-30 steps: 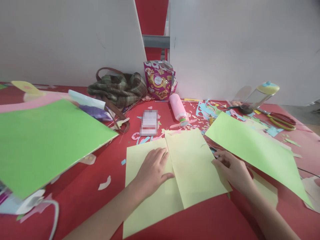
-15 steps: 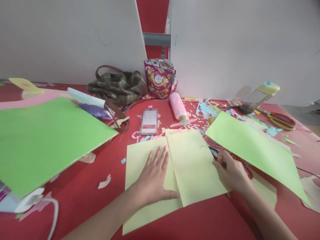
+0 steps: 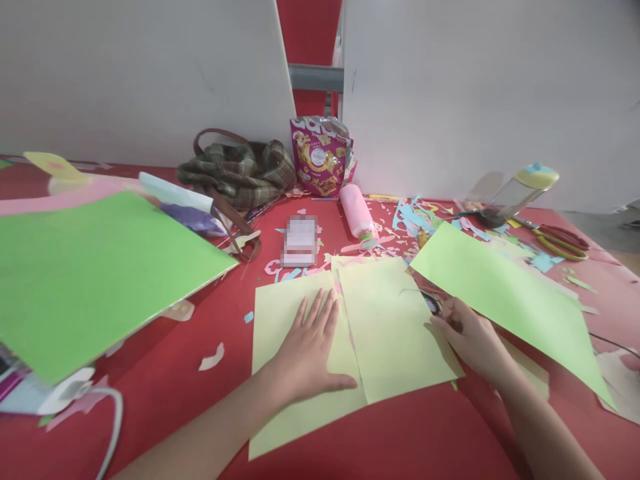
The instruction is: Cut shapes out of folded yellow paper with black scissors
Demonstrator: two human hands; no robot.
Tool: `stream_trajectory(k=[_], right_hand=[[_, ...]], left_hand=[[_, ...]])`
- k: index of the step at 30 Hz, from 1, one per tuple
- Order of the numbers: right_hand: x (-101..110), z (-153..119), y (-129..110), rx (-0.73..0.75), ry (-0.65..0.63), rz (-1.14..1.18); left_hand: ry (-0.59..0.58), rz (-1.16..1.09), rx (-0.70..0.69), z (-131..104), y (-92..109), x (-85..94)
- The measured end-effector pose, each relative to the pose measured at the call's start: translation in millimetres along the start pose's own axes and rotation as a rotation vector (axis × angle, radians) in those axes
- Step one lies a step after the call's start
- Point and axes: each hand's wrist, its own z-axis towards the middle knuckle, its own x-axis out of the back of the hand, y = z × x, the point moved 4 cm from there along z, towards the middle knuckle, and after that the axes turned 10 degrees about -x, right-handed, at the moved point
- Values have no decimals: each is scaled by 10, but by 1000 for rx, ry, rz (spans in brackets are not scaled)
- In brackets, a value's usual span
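Observation:
My left hand (image 3: 306,357) lies flat with fingers spread on a pale yellow sheet (image 3: 280,413). Beside it, a second pale yellow sheet (image 3: 395,340) has a narrow gap along most of their shared edge. My right hand (image 3: 473,340) is closed at that sheet's right edge, around what looks like black-handled scissors (image 3: 433,305). Their thin tip points left over the paper; the grip is mostly hidden by my fingers. A light green sheet (image 3: 515,307) lies just beyond my right hand.
Large green sheets (image 3: 100,273) cover the left side. Behind are a plaid bag (image 3: 240,173), a snack pouch (image 3: 320,157), a pink bottle (image 3: 357,212) and a blurred-out pale rectangle (image 3: 300,241). Paper scraps (image 3: 415,220), other scissors (image 3: 560,241) and a clear jar (image 3: 515,197) lie right.
My right hand and the dark-handled scissors have shifted slightly right. The right yellow sheet has slid a little right, widening the gap at the top. My left hand stays flat on its sheet.

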Motion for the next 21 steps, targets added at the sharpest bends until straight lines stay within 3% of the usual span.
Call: stream_trajectory(k=[4, 7, 15, 21], right_hand=[[40, -66, 37, 81, -225, 105], [52, -144, 61, 106, -344, 43], [98, -255, 52, 196, -258, -97], [409, -346, 82, 204, -223, -52]], left_hand=[[-30, -8, -85, -25, 57, 29], [-50, -12, -154, -52, 125, 36], [-57, -46, -156, -64, 182, 15], [-65, -81, -153, -75, 175, 10]])
